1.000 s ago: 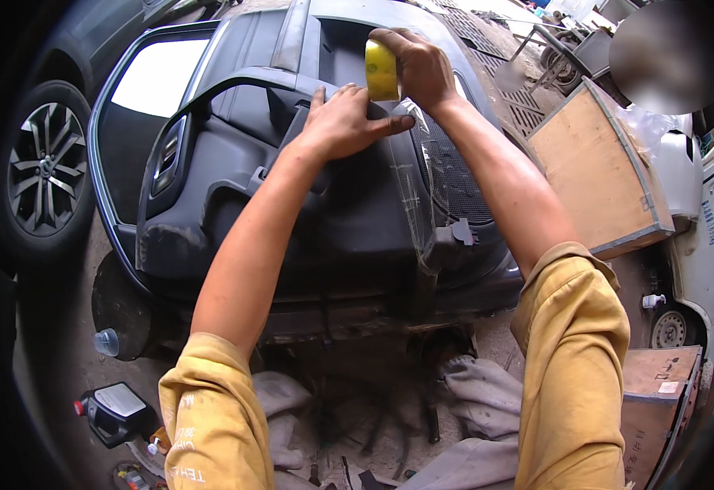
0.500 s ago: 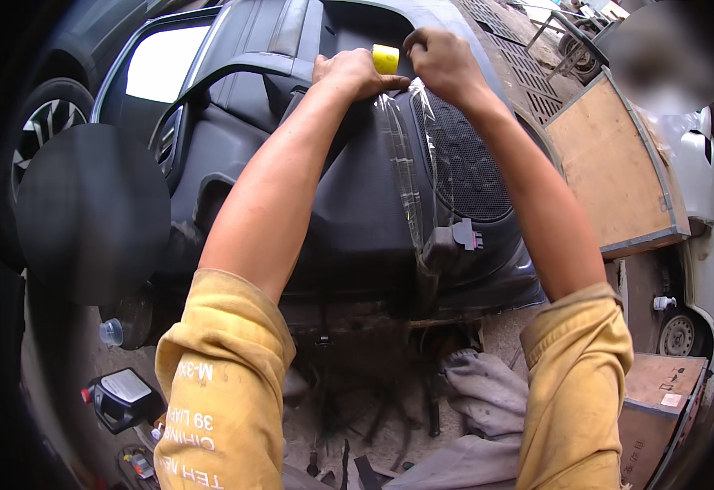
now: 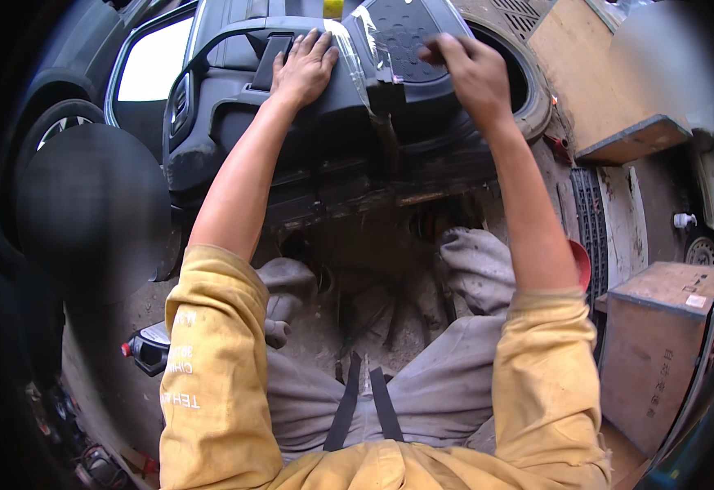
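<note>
My left hand [image 3: 304, 69] lies flat on a black plastic car door panel [image 3: 292, 167], fingers spread. Just beyond its fingertips, a yellow roll of tape [image 3: 333, 8] shows at the top edge, partly cut off. A strip of clear tape [image 3: 347, 59] runs down the panel to the right of this hand. Another shiny strip [image 3: 370, 33] crosses near the textured dark section [image 3: 406, 37]. My right hand [image 3: 475, 77] hovers at the right of that section, fingers curled together; whatever they hold is hidden. A dark block-shaped part [image 3: 387, 94] sits between the hands.
Wooden crates [image 3: 659, 351] stand at the right, one more [image 3: 590, 73] farther back. A black bottle [image 3: 149, 349] with a red cap is on the ground at the left. Parked vehicles flank both sides. My grey-trousered legs [image 3: 447, 367] are below the panel.
The view has shifted, showing more of my legs. My left hand has come away from the tape roll and now rests flat on the panel. My right hand has moved apart from it, rightward.
</note>
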`<state>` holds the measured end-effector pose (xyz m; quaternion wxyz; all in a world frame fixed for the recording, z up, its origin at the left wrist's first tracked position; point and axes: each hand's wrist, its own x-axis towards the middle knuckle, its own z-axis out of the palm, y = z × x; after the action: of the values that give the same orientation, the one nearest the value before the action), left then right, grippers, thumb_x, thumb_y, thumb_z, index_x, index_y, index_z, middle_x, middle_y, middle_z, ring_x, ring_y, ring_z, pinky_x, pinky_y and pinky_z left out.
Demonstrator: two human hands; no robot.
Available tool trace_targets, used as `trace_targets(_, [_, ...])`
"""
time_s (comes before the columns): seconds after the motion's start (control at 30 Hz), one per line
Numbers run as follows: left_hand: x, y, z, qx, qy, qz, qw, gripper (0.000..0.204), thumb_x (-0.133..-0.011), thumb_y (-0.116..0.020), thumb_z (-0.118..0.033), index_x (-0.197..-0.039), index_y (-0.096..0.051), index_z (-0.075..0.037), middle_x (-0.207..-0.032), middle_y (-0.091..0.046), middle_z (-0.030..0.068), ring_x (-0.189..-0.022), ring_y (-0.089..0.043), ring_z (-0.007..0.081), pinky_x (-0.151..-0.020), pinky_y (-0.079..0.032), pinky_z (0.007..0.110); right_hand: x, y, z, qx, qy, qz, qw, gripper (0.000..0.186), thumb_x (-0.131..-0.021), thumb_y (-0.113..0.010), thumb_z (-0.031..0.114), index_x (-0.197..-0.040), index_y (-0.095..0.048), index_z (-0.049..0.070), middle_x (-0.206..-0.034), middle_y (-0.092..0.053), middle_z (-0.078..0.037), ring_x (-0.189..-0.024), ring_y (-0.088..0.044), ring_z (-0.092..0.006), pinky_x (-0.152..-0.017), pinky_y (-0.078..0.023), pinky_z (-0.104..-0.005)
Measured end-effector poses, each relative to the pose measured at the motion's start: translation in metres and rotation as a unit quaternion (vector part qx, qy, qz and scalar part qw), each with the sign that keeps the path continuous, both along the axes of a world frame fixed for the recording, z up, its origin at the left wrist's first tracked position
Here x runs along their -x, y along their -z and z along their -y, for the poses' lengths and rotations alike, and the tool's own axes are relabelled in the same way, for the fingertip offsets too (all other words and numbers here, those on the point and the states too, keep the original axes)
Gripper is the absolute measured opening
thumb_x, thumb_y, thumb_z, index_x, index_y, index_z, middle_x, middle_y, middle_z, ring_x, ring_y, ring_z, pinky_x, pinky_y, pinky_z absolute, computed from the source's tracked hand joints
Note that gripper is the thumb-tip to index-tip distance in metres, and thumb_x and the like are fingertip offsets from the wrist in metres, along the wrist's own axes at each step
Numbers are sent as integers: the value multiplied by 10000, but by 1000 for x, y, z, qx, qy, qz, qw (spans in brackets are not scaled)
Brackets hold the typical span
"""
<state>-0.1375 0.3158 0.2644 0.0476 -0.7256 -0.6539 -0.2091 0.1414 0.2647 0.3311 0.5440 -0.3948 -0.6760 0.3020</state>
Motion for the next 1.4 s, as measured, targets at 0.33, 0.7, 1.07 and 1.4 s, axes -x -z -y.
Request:
trace_targets(0.33, [-181, 43, 267, -181, 133, 171, 959, 233, -890, -633, -99, -1106, -635, -11, -1120, -612, 190, -1062, -584, 362, -950, -446, 424, -124, 216, 333, 439, 99, -48, 892, 289, -945, -539, 230, -900, -700, -6, -692, -709, -106, -658, -692, -181, -637, -530, -323])
trace_targets(0.7, [-223, 87, 169, 241, -97, 757, 600, 247, -949, -572, -96, -1181, -602, -14, -1093, -675, 137, -944, -668, 301, -850, -559, 444, -87, 165, 142, 281, 178, -164, 929, 274, -866, -656, 215, -1000, -679, -22, -968, -705, -237, -987, -672, -392, -829, -520, -439])
trace_targets(1.07, [-202, 65, 164, 149, 74, 526, 834, 221, -864, -676, -43, -1064, -655, 51, -953, -713, 113, -817, -659, 173, -729, -522, 334, -49, 164, 140, 195, 222, -295, 909, 213, -862, -648, 136, -1000, -700, -18, -949, -702, -236, -949, -671, -410, -818, -518, -425])
trace_targets(1.4, [-215, 26, 138, 189, -2, 159, 969, 226, -797, -701, -190, -884, -731, 16, -728, -714, 153, -742, -713, 294, -733, -525, 395, -54, 194, 132, 242, 207, -203, 926, 309, -901, -629, 263, -960, -678, -36, -933, -655, -291, -983, -618, -461, -808, -506, -466])
